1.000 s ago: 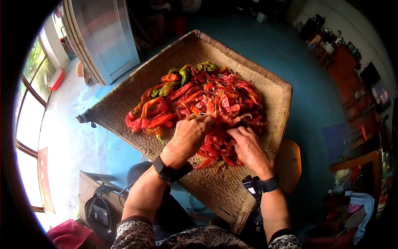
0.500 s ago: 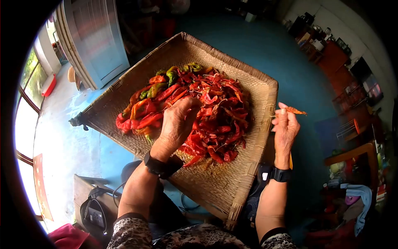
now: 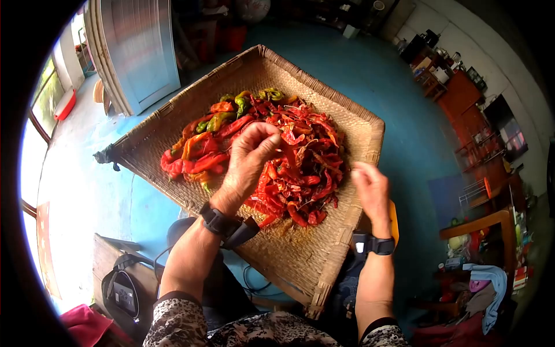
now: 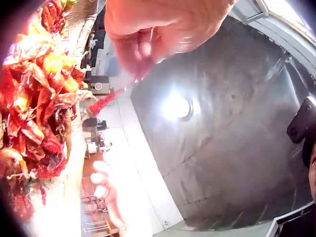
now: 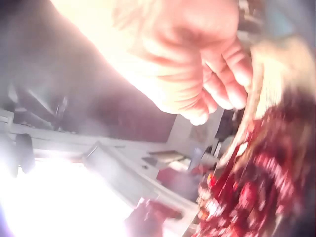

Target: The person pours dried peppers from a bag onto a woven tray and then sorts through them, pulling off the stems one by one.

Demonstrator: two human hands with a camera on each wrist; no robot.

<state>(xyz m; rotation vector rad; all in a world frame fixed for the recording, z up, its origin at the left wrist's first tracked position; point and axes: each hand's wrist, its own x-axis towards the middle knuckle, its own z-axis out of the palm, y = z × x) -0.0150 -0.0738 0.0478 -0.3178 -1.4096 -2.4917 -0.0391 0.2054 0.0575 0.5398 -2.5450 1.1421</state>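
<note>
A square woven bamboo tray (image 3: 289,251) holds a heap of dried red chilies (image 3: 312,179), with plumper red and orange peppers (image 3: 202,156) at its left side. My left hand (image 3: 245,165) is raised over the heap, thumb and forefinger pinching a dried chili (image 4: 104,101) that hangs down in the left wrist view. Close by the tray's right rim is my right hand (image 3: 373,191), its fingers loosely bent; in the right wrist view nothing shows between the fingers (image 5: 237,69).
A few green peppers (image 3: 243,103) lie at the far side of the tray. To the left stands a wooden bench (image 3: 104,266) with a black bag (image 3: 124,292). A chair with clothes (image 3: 485,289) is at the right, and a door (image 3: 141,58) stands at the back left.
Both hands were in the heap at first. The right hand then went out past the right rim with a dried chili and has come back without it. The left hand has lifted.
</note>
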